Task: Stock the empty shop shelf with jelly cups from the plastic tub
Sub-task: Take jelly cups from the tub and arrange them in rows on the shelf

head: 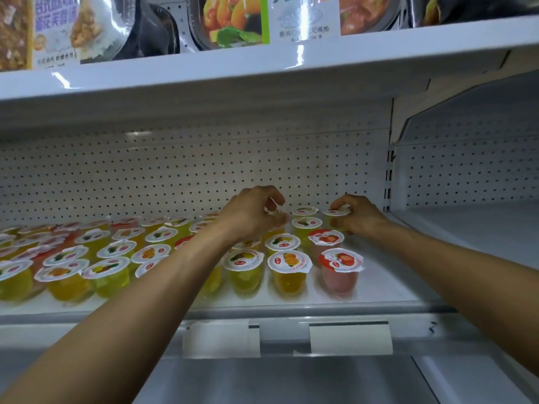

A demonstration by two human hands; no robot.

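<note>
Several jelly cups in yellow, orange and pink stand in rows on the white shelf (379, 275), among them an orange one (288, 271) and a strawberry one (340, 269) at the front right. My right hand (360, 214) grips a yellow jelly cup (335, 214) at the back right of the rows, resting on the shelf. My left hand (252, 214) hovers over the back rows with its fingers pinched on the foil rim of a cup (275, 212) that it mostly hides. The plastic tub is out of view.
The upper shelf (262, 62) overhangs close above, stocked with packaged meals (230, 21). A perforated back panel (175, 176) closes the rear. The right bay (466, 225) holds nothing. Price-tag holders (350, 338) line the front rail.
</note>
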